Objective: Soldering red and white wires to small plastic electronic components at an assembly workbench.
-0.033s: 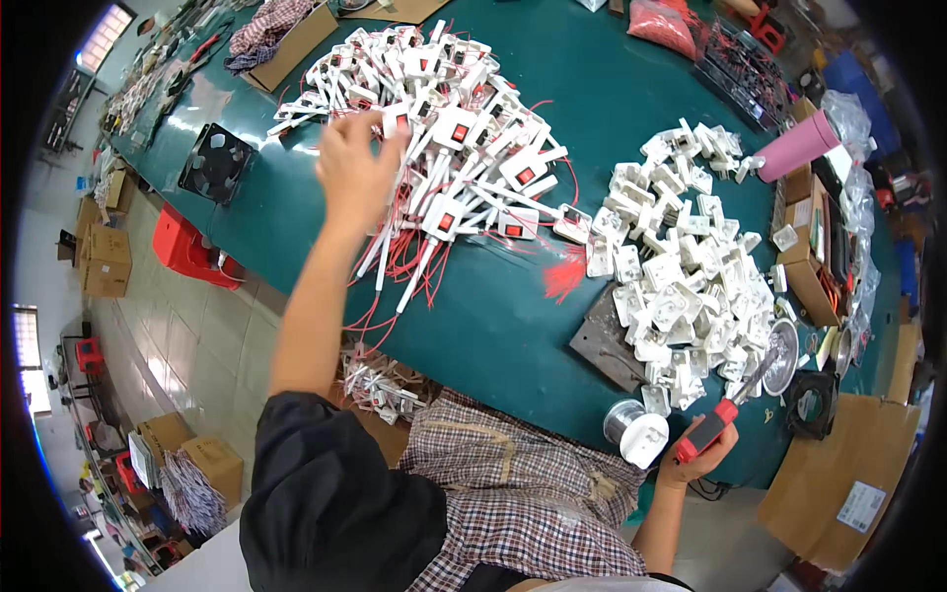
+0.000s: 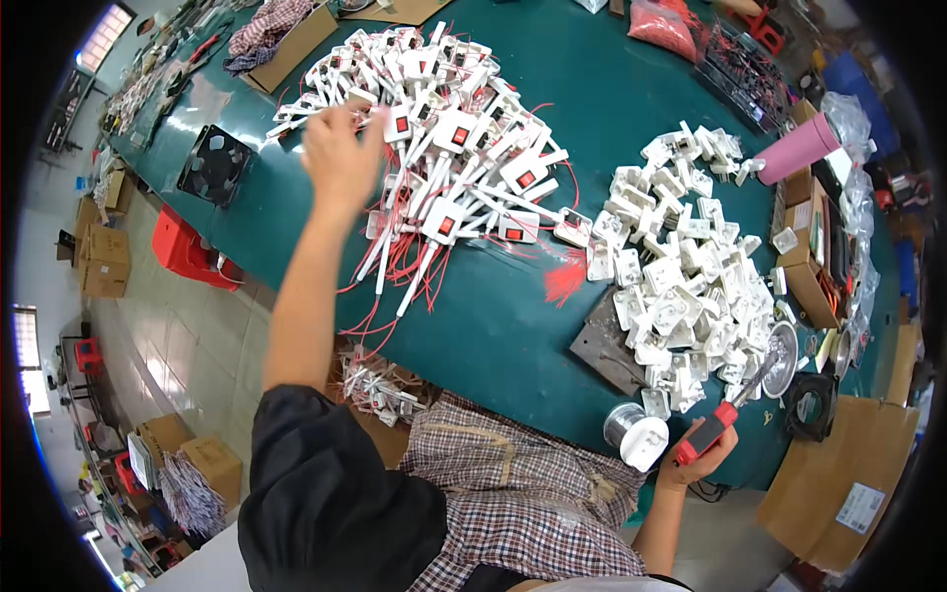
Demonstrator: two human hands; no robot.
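My left hand (image 2: 340, 163) hovers at the left side of a heap of white plastic switch housings (image 2: 454, 128) with red rocker switches, white stems and thin red wires. Its thumb and fingers are apart, and nothing shows between them. In my right hand (image 2: 705, 459), at the table's near right edge, is a soldering iron (image 2: 708, 434) with a red and black handle. Its metal shaft points up toward a round metal dish (image 2: 779, 357). Just left of that hand, a spool of solder wire (image 2: 636, 434) lies at the edge. Open white plastic shells (image 2: 681, 266) are piled beyond the iron.
A dark metal block (image 2: 607, 340) sits beside the shells, with a bundle of short red wires (image 2: 565, 281) near it. A black fan (image 2: 214, 165) lies far left. At the right are a pink bottle (image 2: 797, 148), a cardboard box (image 2: 811, 247) and a black frame (image 2: 814, 405).
My left hand has shifted slightly left and up, away from the white switch housing beside its thumb. My right hand and the soldering iron have stayed nearly still.
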